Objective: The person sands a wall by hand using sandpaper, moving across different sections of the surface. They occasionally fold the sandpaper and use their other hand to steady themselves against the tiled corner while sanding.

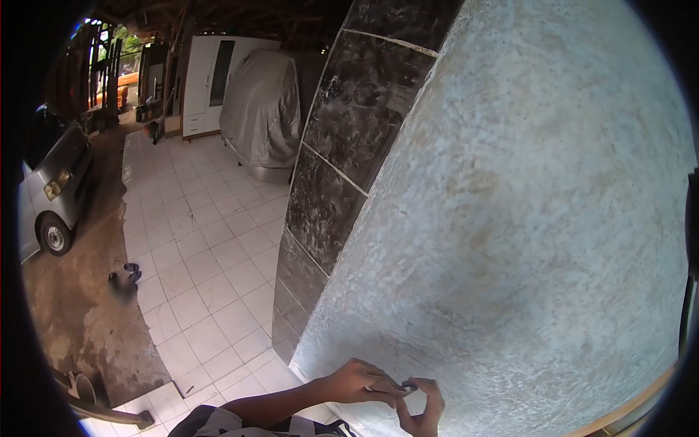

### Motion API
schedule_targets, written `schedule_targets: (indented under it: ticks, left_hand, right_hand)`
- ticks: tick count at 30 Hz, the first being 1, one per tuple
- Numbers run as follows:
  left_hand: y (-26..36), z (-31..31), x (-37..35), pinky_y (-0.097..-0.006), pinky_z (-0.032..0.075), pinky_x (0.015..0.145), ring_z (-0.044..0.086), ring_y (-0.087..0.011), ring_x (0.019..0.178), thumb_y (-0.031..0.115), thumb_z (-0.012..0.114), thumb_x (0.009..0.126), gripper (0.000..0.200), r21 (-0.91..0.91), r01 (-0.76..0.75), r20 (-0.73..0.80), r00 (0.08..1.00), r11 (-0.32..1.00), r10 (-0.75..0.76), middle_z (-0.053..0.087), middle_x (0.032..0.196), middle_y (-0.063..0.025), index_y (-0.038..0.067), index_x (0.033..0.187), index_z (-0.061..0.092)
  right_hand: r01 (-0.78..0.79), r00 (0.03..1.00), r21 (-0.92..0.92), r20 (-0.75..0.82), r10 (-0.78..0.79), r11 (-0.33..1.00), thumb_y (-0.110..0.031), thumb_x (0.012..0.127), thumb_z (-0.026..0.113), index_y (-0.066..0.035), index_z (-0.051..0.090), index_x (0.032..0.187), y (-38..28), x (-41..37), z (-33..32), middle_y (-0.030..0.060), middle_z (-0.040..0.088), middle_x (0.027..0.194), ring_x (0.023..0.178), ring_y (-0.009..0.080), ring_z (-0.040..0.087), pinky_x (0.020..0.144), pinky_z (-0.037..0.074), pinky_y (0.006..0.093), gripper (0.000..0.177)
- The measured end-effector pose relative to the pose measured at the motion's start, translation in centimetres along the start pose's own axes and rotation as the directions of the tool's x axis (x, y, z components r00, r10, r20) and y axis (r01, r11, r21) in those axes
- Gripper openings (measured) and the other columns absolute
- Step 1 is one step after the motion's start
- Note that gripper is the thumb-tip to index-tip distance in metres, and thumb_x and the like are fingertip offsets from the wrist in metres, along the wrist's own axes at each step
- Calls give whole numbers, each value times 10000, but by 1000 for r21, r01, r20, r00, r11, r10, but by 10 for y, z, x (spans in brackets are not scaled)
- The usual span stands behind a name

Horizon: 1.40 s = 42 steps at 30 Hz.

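Low in the view, in front of the pale blue wall (524, 218), my left hand (358, 382) has its fingers pressed together around a small thing. My right hand (428, 409) is beside it, thumb and forefinger curved in a ring and meeting the fingertips of the left. Between the fingertips is a small dark and light object (409, 387), too small to make out. The two hands touch or nearly touch there.
A dark tiled strip (349, 124) edges the wall. Beyond the white floor tiles (211, 269) stand a covered object (262, 109) and a white cabinet (200, 87). A silver car (54, 175) and sandals (131, 273) are at the left.
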State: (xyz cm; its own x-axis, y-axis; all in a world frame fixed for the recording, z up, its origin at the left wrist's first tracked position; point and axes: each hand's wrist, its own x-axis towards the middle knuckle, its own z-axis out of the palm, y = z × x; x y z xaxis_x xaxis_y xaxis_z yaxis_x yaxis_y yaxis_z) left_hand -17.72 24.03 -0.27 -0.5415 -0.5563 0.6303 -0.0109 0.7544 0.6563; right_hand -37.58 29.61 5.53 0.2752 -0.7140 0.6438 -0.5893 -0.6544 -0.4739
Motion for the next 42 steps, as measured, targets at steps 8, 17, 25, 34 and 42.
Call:
schedule_targets:
  ticks: [8,17,25,34,42]
  left_hand:
    - [-4,-23,-46,-319,571,798,739,-209,866,93,776,860,146,-195,217,-60,971,956,-233,762,965,-80,53,1000,760]
    - [9,-5,-58,-296,570,808,745,-205,888,59,738,883,199,-180,321,-181,918,930,-352,760,986,-110,-5,1070,713]
    - [2,23,-60,-289,563,811,742,-177,887,53,719,901,166,-128,450,-118,878,884,-464,770,953,-104,4,1058,736]
    - [-20,5,-3,-343,522,934,676,-282,1099,62,725,894,256,-38,107,56,993,994,-104,716,1176,-108,55,1150,722]
    - [-79,-144,44,-618,261,1142,331,-465,1435,315,725,900,495,596,-149,-213,918,789,335,454,1513,-206,45,1306,635]
  right_hand:
    - [-98,993,194,77,84,976,86,701,768,-30,631,1014,20,-19,18,115,701,907,784,243,699,677,549,317,361]
    - [-85,986,312,161,36,946,-11,824,764,-54,551,893,12,-43,65,70,561,812,694,194,546,629,443,317,228]
    - [-335,942,470,182,282,817,70,856,709,1,631,1054,29,-69,35,148,654,1035,942,242,681,791,559,331,223]
    - [-234,913,342,-244,326,910,-1,912,696,4,706,1058,10,-82,26,152,734,1083,974,233,715,814,563,318,147]
    - [-328,675,-605,-687,-269,725,-34,850,638,-6,694,1159,2,20,31,193,729,1099,1028,355,716,846,577,406,315]
